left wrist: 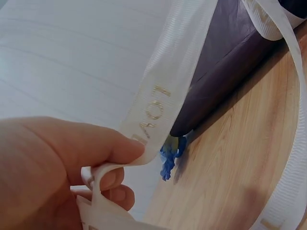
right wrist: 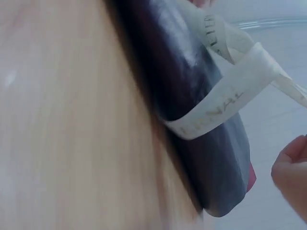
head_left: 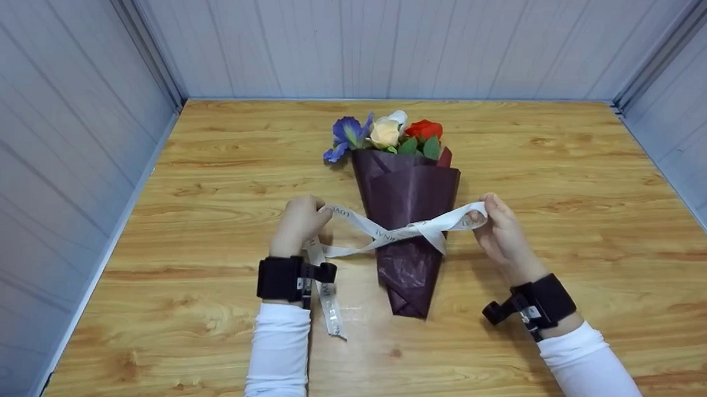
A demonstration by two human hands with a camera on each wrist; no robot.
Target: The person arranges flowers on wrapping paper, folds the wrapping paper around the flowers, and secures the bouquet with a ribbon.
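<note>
A bouquet wrapped in dark purple paper (head_left: 413, 192) lies on the table, flower heads away from me. A white ribbon (head_left: 352, 218) with printed lettering crosses the lower half of the wrap, looped round it. My left hand (head_left: 300, 221) pinches the ribbon between thumb and fingers, left of the bouquet, and a loose tail hangs from there towards me. In the left wrist view the thumb presses on the lettered ribbon (left wrist: 158, 103). On the other side my right hand (head_left: 503, 236) pinches a ribbon loop, held out taut from the middle.
At the bouquet's top are a blue-purple flower (head_left: 347, 132), a cream rose (head_left: 384, 133), a red rose (head_left: 425, 130) and green leaves. The wood-grain table (head_left: 224, 157) is bordered by pale panel walls (head_left: 384, 45) at the back and both sides.
</note>
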